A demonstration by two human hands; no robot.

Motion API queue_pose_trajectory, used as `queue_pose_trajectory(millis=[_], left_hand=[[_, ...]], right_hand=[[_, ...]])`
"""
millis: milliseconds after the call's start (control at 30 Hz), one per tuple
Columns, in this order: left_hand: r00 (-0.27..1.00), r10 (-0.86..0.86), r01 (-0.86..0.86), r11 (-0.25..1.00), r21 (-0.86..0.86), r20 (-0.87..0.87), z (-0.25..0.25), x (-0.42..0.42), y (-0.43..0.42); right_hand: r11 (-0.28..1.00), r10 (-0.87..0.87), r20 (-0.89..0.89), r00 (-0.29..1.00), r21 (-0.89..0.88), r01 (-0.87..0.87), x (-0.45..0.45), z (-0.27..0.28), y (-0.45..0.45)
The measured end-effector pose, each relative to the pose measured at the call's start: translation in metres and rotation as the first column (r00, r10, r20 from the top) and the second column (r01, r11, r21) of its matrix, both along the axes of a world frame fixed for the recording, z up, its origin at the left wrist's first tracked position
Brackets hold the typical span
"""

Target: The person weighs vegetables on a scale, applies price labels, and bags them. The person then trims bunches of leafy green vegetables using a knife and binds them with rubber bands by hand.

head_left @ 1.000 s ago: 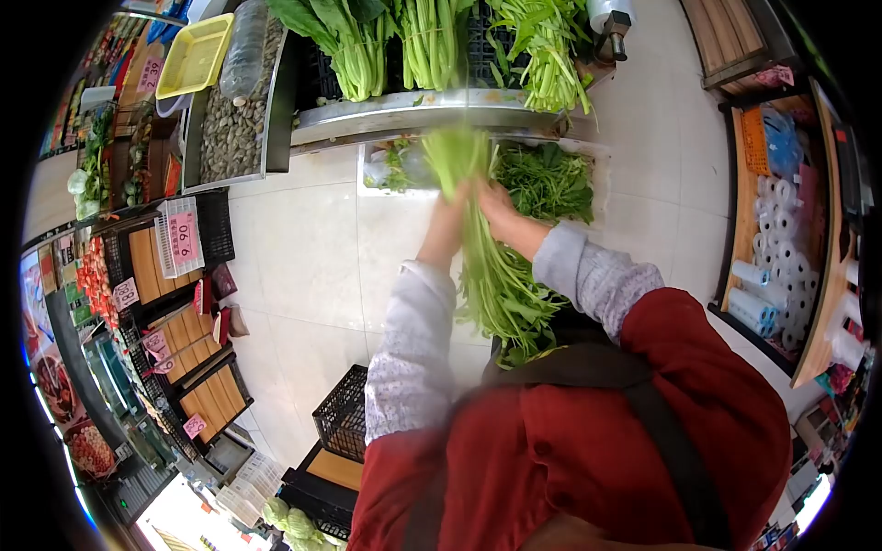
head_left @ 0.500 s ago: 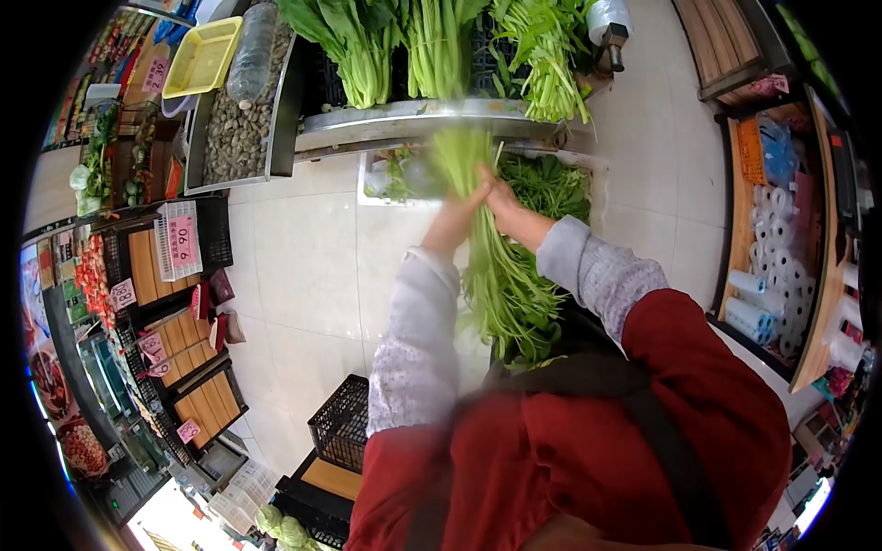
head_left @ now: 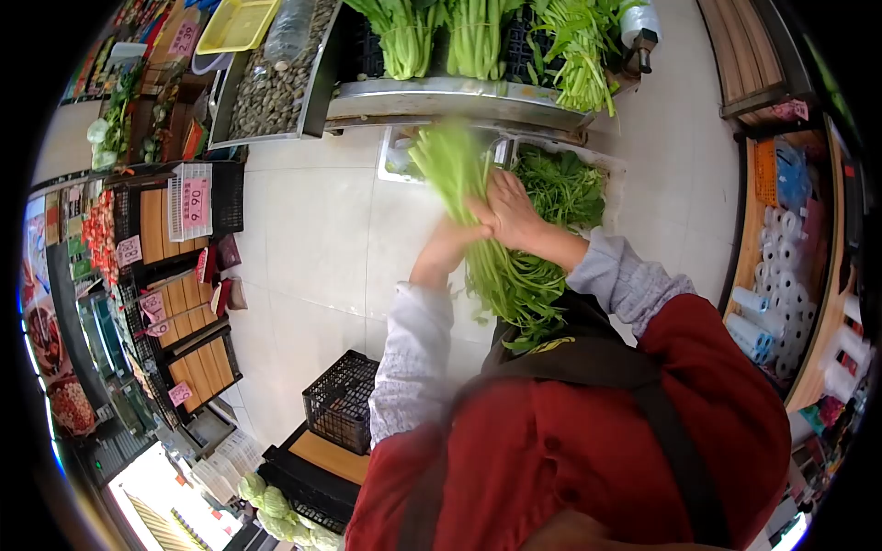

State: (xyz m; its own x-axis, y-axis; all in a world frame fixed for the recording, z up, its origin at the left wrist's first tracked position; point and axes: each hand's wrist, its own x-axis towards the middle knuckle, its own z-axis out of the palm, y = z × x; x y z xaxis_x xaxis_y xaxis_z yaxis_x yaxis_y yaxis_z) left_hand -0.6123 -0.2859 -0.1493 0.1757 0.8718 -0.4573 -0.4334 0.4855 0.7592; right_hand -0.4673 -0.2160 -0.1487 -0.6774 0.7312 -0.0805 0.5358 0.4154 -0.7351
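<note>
Both my hands grip a bunch of long-stemmed leafy greens in front of my body. Its pale stem ends point away from me and are blurred, while the leaves hang toward my apron. My left hand is closed round the stems from the left. From the right, my right hand is wrapped over them, its fingers close to the left ones. Beyond the stems on the floor stands a white box of loose greens, partly hidden by the bunch and my right arm.
A metal-edged stand ahead carries several upright bunches of greens. Left of it is a metal tray of shellfish with a yellow basket behind. A black crate sits at my left, and shelves with white rolls line the right.
The bunch has tilted, its stem ends swinging left and slightly nearer. My hands have come a little closer to my body, and the view has shifted.
</note>
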Motion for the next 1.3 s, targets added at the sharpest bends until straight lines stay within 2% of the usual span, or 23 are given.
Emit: queue_pose_trajectory(millis=[33, 100, 167, 233, 267, 400, 467, 500, 533, 567, 633, 667, 700, 767, 800, 900, 967, 1000, 1033, 1100, 1233, 1300], left_hand=[[0.999, 0.029, -0.029, 0.998, 0.057, -0.015, 0.009, -0.001, -0.003], [0.997, 0.065, -0.061, 0.99, 0.126, -0.03, 0.027, -0.004, -0.005], [0.998, 0.007, 0.0, 0.992, 0.125, -0.057, 0.045, -0.009, -0.005], [0.997, 0.024, -0.013, 0.988, 0.152, -0.075, 0.057, -0.01, -0.002], [0.995, 0.037, -0.022, 0.985, 0.169, -0.091, 0.061, -0.011, 0.0], [0.985, 0.032, -0.004, 0.987, 0.163, -0.17, 0.071, -0.019, 0.009], [0.988, -0.06, 0.083, 0.983, 0.165, -0.144, 0.075, -0.027, 0.01], [0.988, -0.063, 0.086, 0.982, 0.166, -0.144, 0.076, -0.031, 0.01], [0.988, -0.056, 0.083, 0.979, 0.187, -0.146, 0.076, -0.035, 0.01], [0.988, -0.048, 0.078, 0.976, 0.205, -0.147, 0.076, -0.038, 0.008], [0.984, -0.082, 0.113, 0.974, 0.199, -0.158, 0.085, -0.043, 0.007], [0.985, -0.097, 0.122, 0.976, 0.18, -0.144, 0.088, -0.046, 0.006], [0.985, -0.11, 0.132, 0.977, 0.166, -0.132, 0.091, -0.049, 0.008], [0.986, -0.116, 0.136, 0.976, 0.17, -0.123, 0.096, -0.05, 0.009], [0.98, -0.133, 0.157, 0.973, 0.17, -0.145, 0.097, -0.051, 0.01], [0.972, -0.147, 0.176, 0.971, 0.16, -0.181, 0.103, -0.056, 0.006], [0.953, -0.156, 0.2, 0.968, 0.153, -0.261, 0.11, -0.063, 0.001], [0.953, -0.14, 0.187, 0.97, 0.158, -0.269, 0.111, -0.067, -0.002], [0.952, -0.121, 0.172, 0.971, 0.166, -0.282, 0.114, -0.071, -0.005], [0.948, -0.119, 0.179, 0.966, 0.184, -0.296, 0.118, -0.079, -0.007], [0.946, -0.059, 0.121, 0.977, 0.178, -0.32, 0.119, -0.079, -0.006], [0.94, -0.052, 0.122, 0.974, 0.191, -0.336, 0.121, -0.072, -0.005]], right_hand=[[0.997, -0.048, -0.107, 0.993, -0.068, 0.041, -0.001, 0.018, -0.002], [0.996, -0.024, -0.108, 0.994, -0.093, 0.013, -0.005, 0.04, -0.003], [0.993, -0.002, -0.112, 0.994, -0.115, -0.011, -0.011, 0.051, -0.003], [0.95, -0.114, -0.37, 0.922, -0.311, -0.007, -0.017, 0.06, -0.003], [0.93, -0.087, -0.442, 0.893, -0.357, -0.086, -0.017, 0.08, 0.001], [0.888, 0.014, -0.35, 0.937, -0.427, -0.173, -0.015, 0.097, 0.016], [0.949, -0.077, -0.424, 0.903, -0.308, -0.064, -0.012, 0.098, 0.028], [0.95, -0.209, -0.342, 0.916, -0.293, 0.108, -0.014, 0.107, 0.045], [0.83, -0.353, -0.267, 0.897, -0.531, 0.168, -0.002, 0.118, 0.058], [0.898, -0.339, -0.362, 0.869, -0.401, 0.183, 0.004, 0.114, 0.072], [0.983, -0.181, -0.498, 0.848, -0.12, 0.139, -0.003, 0.093, 0.092], [0.982, -0.187, -0.497, 0.847, -0.128, 0.142, -0.008, 0.094, 0.094], [0.985, 0.017, -0.541, 0.841, 0.154, 0.079, -0.02, 0.099, 0.098], [0.905, 0.222, -0.529, 0.819, 0.423, 0.028, -0.037, 0.094, 0.107], [0.975, 0.198, -0.529, 0.825, 0.19, -0.113, -0.045, 0.089, 0.107], [0.946, 0.163, -0.485, 0.859, -0.17, -0.275, -0.04, 0.096, 0.111], [1.0, -0.023, -0.371, 0.929, -0.027, 0.013, -0.017, 0.111, 0.106], [0.993, -0.093, -0.492, 0.866, 0.013, 0.113, -0.005, 0.108, 0.105], [0.992, -0.125, -0.4, 0.908, -0.025, 0.125, 0.013, 0.109, 0.106], [0.997, -0.08, -0.261, 0.962, -0.022, 0.077, 0.045, 0.095, 0.102], [1.0, 0.015, -0.215, 0.976, 0.013, -0.012, 0.087, 0.03, 0.092], [0.913, -0.019, 0.131, 0.991, 0.406, -0.037, 0.097, 0.002, 0.09]])
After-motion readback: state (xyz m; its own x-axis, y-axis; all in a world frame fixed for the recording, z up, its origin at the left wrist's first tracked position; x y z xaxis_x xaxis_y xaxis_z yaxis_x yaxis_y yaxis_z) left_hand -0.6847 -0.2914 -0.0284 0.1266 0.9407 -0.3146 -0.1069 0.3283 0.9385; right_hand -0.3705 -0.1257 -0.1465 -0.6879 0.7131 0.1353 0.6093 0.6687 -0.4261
